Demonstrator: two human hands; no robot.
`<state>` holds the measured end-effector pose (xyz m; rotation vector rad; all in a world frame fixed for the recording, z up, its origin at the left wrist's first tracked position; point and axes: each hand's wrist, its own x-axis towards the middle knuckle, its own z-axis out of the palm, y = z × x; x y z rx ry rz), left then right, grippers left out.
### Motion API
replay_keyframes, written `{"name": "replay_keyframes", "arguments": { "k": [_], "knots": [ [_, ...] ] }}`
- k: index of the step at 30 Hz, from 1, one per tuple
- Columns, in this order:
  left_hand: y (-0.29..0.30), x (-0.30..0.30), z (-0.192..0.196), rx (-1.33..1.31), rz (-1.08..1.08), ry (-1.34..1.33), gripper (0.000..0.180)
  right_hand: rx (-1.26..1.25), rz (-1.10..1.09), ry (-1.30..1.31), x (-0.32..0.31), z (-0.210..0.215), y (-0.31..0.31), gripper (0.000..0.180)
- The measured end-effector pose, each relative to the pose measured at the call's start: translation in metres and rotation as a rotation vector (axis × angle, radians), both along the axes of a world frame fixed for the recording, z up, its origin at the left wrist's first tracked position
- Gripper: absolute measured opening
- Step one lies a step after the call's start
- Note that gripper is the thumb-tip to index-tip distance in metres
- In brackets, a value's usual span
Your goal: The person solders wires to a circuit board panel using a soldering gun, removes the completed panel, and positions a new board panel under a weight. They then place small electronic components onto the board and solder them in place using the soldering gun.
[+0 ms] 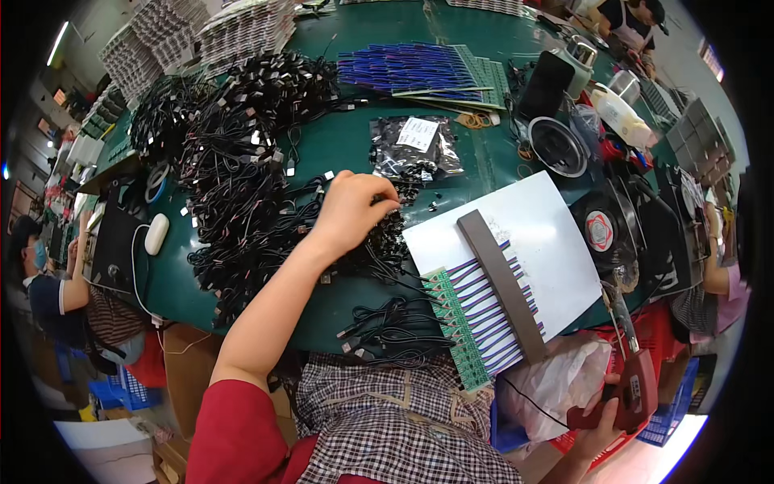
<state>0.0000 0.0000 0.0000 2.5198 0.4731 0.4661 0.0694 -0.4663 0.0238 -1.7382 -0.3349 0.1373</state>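
My left hand reaches over the table with thumb and fingertips pinched together, right beside a scatter of small black parts. What the fingertips hold, if anything, is too small to make out. Low on the right, my right hand grips a red soldering gun, its metal tip pointing up. Between the hands lies a white board with a brown-grey bar across blue-purple wires. Those wires join a green strip of circuit boards. Black cables lie against the strip's left side.
A large heap of black USB cables covers the left of the table. Behind the parts sits a clear bag; farther back lie wired boards. A solder reel, round black dish and phone stand right. Other people work nearby.
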Motion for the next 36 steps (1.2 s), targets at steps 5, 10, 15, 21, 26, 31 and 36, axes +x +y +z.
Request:
{"name": "replay_keyframes", "arguments": {
  "k": [5,10,15,21,26,31,36],
  "knots": [
    [0.015,-0.008,0.035,-0.366,0.237,-0.512,0.006,0.102,-0.09,-0.14,0.003,-0.004,0.007,0.031],
    [-0.036,-0.033,0.074,-0.42,0.223,-0.45,0.005,0.077,-0.033,-0.016,0.005,-0.005,0.008,0.043],
    [-0.13,-0.044,0.061,-0.393,0.263,-0.194,0.01,0.131,-0.116,0.07,-0.027,-0.011,0.008,0.057],
    [-0.172,-0.049,0.045,-0.454,0.049,-0.042,0.008,0.21,0.082,0.259,-0.045,-0.013,0.012,0.066],
    [-0.192,-0.037,0.008,-0.174,0.032,-0.157,0.017,0.232,0.141,0.509,-0.057,-0.015,0.013,0.058],
    [-0.196,-0.037,-0.009,-0.008,0.055,-0.222,0.019,0.189,0.227,0.68,-0.059,-0.02,0.013,0.044],
    [-0.197,-0.036,-0.009,0.019,0.068,-0.172,0.02,0.201,0.358,0.598,-0.058,-0.036,0.004,0.04]
  ]
}}
